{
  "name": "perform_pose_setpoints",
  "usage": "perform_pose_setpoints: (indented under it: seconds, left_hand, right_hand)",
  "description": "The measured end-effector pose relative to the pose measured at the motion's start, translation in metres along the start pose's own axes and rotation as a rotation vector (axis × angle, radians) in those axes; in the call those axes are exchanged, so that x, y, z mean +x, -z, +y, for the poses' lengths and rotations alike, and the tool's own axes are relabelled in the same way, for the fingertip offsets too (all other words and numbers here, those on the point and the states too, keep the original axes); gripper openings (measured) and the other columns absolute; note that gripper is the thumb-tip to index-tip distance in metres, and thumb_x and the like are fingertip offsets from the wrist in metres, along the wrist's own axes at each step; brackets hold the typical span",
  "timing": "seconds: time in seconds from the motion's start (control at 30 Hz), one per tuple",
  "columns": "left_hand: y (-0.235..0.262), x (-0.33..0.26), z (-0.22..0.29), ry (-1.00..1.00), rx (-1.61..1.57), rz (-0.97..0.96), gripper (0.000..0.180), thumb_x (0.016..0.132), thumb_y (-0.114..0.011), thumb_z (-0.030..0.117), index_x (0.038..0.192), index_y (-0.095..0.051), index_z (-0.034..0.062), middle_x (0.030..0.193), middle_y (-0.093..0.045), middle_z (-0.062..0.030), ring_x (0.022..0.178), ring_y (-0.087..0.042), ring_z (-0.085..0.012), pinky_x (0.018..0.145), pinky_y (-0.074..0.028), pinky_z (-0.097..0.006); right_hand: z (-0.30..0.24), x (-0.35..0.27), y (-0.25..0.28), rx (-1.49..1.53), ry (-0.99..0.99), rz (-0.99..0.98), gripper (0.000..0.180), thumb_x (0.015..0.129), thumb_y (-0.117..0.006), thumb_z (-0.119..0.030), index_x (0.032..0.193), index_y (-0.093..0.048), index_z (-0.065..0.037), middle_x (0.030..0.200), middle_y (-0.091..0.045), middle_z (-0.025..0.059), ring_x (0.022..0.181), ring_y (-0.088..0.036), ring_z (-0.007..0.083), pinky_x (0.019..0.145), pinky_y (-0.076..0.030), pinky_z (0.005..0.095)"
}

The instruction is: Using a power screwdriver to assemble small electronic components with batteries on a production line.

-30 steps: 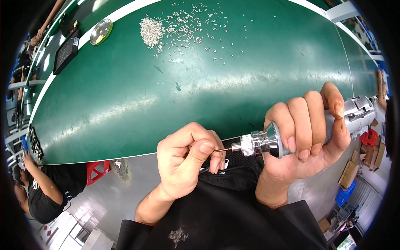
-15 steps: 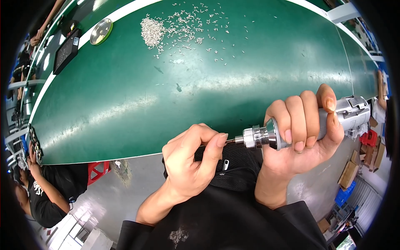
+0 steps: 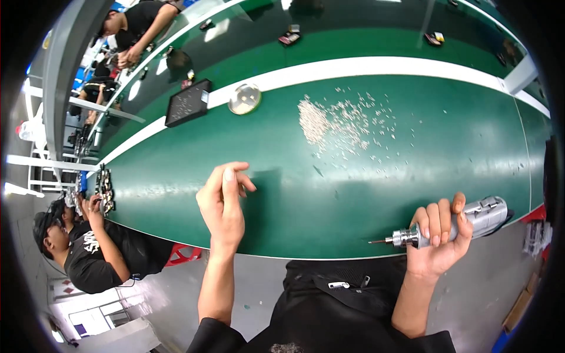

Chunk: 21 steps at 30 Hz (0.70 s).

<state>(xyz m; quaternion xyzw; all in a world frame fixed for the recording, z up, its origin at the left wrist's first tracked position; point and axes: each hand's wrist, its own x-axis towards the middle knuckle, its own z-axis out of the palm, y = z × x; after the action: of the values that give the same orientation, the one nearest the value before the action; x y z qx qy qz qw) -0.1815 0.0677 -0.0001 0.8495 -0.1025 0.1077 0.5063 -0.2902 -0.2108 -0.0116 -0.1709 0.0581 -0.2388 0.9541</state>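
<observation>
My right hand (image 3: 438,247) is wrapped round a silver-grey electric screwdriver (image 3: 487,216) above the near right part of the green table (image 3: 276,217). Its thin bit points left and has nothing visible on its tip. My left hand (image 3: 222,206) is raised over the table, apart from the tool. Its fingers are loosely bent and apart, with nothing seen in them. Farther off lies a heap of small pale rod-like pieces (image 3: 313,122), many of them scattered to its right.
A round shallow dish (image 3: 236,108) holding a few small bits stands at the far left, beside a black tray (image 3: 187,105). A white rail (image 3: 353,66) runs along the far edge. Co-workers (image 3: 97,253) sit at the left. A grey post (image 3: 56,76) rises there.
My left hand has left the screwdriver's bit and moved left and forward, its pinch loosened. My right hand still grips the screwdriver. The view has swung up and left.
</observation>
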Motion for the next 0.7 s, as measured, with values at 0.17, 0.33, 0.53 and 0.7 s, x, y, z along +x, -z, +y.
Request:
perform_pose_setpoints:
  seconds: [0.17, 0.33, 0.53, 0.7]
  left_hand:
    - [0.055, 0.140, -0.037, -0.165, 0.611, 0.096, 0.017, 0.091, -0.055, 0.011, 0.103, -0.059, -0.0007, 0.078, -0.066, -0.0088, 0.066, -0.059, -0.0194, 0.063, -0.046, -0.034]
    - [0.105, 0.258, -0.100, 0.153, 1.057, -0.004, 0.049, 0.079, -0.068, 0.037, 0.110, -0.057, 0.0005, 0.101, -0.065, -0.0214, 0.099, -0.062, -0.0375, 0.085, -0.048, -0.044]
    - [0.097, 0.292, -0.144, 0.295, 1.086, -0.099, 0.049, 0.071, -0.072, 0.030, 0.110, -0.060, 0.0012, 0.107, -0.065, -0.0209, 0.103, -0.062, -0.0359, 0.089, -0.048, -0.042]
    - [0.097, 0.288, -0.134, 0.296, 1.009, 0.008, 0.049, 0.067, -0.075, 0.023, 0.109, -0.060, 0.0015, 0.104, -0.066, -0.0204, 0.098, -0.065, -0.0313, 0.086, -0.050, -0.038]
  right_hand:
    - [0.003, -0.004, 0.003, 0.013, -0.011, -0.010, 0.007, 0.091, -0.048, -0.012, 0.092, -0.043, -0.007, 0.055, -0.038, -0.0004, 0.046, -0.037, 0.0103, 0.054, -0.037, 0.0276]
    - [0.000, -0.003, 0.006, 0.018, -0.065, -0.014, 0.010, 0.090, -0.049, -0.014, 0.090, -0.042, -0.007, 0.055, -0.040, 0.0006, 0.046, -0.040, 0.0108, 0.050, -0.039, 0.0289]
    - [0.003, 0.001, 0.009, 0.004, -0.071, 0.013, 0.012, 0.090, -0.051, -0.016, 0.088, -0.041, -0.008, 0.054, -0.040, 0.0014, 0.046, -0.042, 0.0127, 0.051, -0.040, 0.0304]
    - [0.000, 0.000, 0.006, 0.006, -0.106, -0.018, 0.010, 0.090, -0.050, -0.014, 0.089, -0.042, -0.008, 0.055, -0.039, 0.0017, 0.047, -0.041, 0.0125, 0.052, -0.039, 0.0299]
